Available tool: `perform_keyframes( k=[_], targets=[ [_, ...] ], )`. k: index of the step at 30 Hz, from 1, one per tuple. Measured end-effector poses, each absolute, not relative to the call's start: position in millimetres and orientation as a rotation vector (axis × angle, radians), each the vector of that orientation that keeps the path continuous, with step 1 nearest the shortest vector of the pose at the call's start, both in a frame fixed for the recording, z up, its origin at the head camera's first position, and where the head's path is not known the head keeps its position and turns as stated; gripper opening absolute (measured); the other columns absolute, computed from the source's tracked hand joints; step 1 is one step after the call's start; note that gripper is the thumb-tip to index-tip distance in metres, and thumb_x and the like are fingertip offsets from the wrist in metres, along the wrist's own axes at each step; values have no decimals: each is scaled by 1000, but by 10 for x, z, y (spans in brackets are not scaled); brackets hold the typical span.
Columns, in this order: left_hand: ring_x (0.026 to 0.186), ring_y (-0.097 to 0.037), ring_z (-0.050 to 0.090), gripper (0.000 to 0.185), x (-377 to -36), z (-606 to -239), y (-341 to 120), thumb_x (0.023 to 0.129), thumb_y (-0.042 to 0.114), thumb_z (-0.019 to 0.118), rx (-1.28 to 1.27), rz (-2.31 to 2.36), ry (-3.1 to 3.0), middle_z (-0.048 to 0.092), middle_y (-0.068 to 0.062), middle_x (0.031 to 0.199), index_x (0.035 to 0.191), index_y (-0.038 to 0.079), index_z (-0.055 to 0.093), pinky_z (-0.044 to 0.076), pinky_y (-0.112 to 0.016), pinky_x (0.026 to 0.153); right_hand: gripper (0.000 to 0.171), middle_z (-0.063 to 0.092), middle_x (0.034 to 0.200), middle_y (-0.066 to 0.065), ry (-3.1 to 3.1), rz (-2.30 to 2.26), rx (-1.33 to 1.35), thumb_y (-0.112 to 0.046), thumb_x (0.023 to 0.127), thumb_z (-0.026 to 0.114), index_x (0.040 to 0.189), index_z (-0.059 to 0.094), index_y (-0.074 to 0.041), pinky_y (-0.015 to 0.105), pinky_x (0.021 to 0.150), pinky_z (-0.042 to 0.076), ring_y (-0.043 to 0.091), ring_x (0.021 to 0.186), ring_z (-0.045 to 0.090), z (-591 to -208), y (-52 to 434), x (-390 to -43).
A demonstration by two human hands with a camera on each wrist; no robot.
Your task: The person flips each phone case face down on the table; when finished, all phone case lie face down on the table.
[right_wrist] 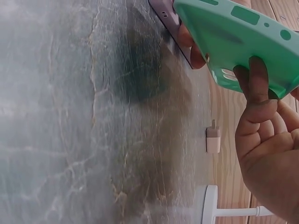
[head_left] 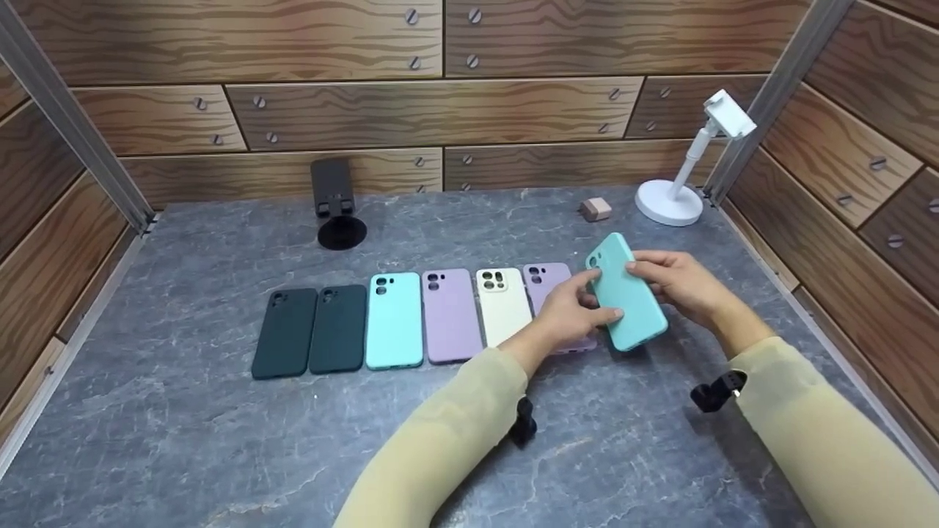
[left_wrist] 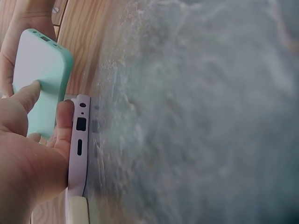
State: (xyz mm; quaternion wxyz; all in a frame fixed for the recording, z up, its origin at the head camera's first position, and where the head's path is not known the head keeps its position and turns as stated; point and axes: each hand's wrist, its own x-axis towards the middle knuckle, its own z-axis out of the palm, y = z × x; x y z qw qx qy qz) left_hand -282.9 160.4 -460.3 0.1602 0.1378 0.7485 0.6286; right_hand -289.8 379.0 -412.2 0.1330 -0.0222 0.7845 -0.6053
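Both hands hold a turquoise phone case [head_left: 632, 304], tilted above the table at the right end of a row of cases. My right hand [head_left: 686, 284] pinches its right edge; in the right wrist view its fingers [right_wrist: 258, 79] reach inside the hollow case. My left hand [head_left: 568, 312] grips the left side, thumb across the outer face and other fingers partly hidden beneath. Just under the left hand lies a purple case [head_left: 546, 277], partly covered. Beside it are a cream case [head_left: 502, 312], another purple case [head_left: 451, 319] and a second turquoise case [head_left: 395, 326].
Two dark green cases [head_left: 339, 330] end the row at the left. Behind stand a black phone stand [head_left: 334, 191] and a white phone stand [head_left: 671, 202], with a small charger plug [head_left: 596, 209] near the latter. Wood-patterned walls [head_left: 440, 110] enclose the grey marbled table [head_left: 220, 455].
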Motion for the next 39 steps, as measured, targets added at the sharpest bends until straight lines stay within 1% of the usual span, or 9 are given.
perform_keyframes(
  k=[7, 10, 14, 21, 27, 30, 35, 37, 39],
  targets=[
    [82, -12, 66, 76, -2842, -4607, 1607, 93, 20, 86, 399, 1776, 2168, 66, 0, 100, 160, 17, 50, 58, -29, 71, 64, 79, 108, -3, 2282, -1738, -61, -31, 110, 63, 156, 43, 9, 32, 80, 62, 13, 94, 76, -4121, 3809, -2900],
    [84, -11, 66, 77, -2832, -4606, 1616, 93, 20, 86, 400, 1761, 2178, 66, 0, 102, 160, 17, 50, 58, -28, 73, 65, 79, 108, -3, 2277, -1737, -48, -31, 110, 62, 157, 42, 9, 32, 80, 62, 13, 94, 76, -4121, 3827, -2894],
    [85, -10, 65, 77, -2813, -4614, 1622, 93, 21, 86, 384, 1754, 2183, 66, -1, 104, 160, 18, 49, 58, -27, 74, 66, 78, 110, -3, 2284, -1716, -48, -32, 109, 63, 157, 43, 9, 32, 81, 62, 13, 96, 76, -4135, 3859, -2907],
    [81, -10, 65, 78, -2831, -4615, 1624, 93, 21, 85, 409, 1740, 2189, 66, 1, 101, 162, 17, 47, 57, -26, 72, 62, 74, 116, -4, 2361, -1635, -69, -32, 111, 60, 157, 44, 7, 31, 81, 61, 12, 97, 75, -4178, 3918, -2960],
    [95, -8, 61, 79, -2863, -4589, 1588, 93, 25, 86, 436, 1642, 2282, 68, -2, 110, 162, 18, 47, 52, -26, 86, 56, 70, 128, 8, 2425, -1578, -75, -28, 112, 58, 154, 48, 7, 29, 83, 60, 9, 97, 72, -4246, 3925, -2999],
    [98, -8, 60, 79, -2871, -4582, 1581, 93, 25, 86, 438, 1617, 2292, 68, -2, 111, 162, 19, 47, 51, -26, 91, 54, 67, 135, 15, 2457, -1545, -76, -26, 112, 57, 154, 49, 7, 29, 83, 60, 7, 97, 70, -4271, 3936, -3004],
    [99, -9, 61, 80, -2881, -4594, 1595, 92, 24, 87, 438, 1607, 2281, 67, 0, 111, 162, 19, 48, 50, -26, 92, 52, 70, 129, 14, 2514, -1494, -77, -25, 112, 58, 151, 52, 8, 29, 80, 59, 7, 92, 69, -4284, 3962, -2997],
    [102, -9, 61, 80, -2884, -4597, 1599, 92, 24, 87, 441, 1597, 2285, 67, 0, 113, 161, 19, 48, 50, -26, 94, 52, 71, 125, 12, 2531, -1475, -76, -24, 112, 58, 151, 52, 9, 29, 78, 59, 7, 90, 68, -4293, 3976, -2998],
    [106, -10, 61, 79, -2887, -4599, 1605, 93, 25, 86, 445, 1587, 2289, 67, 0, 115, 161, 18, 48, 50, -27, 97, 52, 70, 126, 14, 2545, -1450, -68, -25, 111, 59, 150, 52, 10, 29, 77, 59, 7, 89, 68, -4305, 3993, -3003]
  ],
)
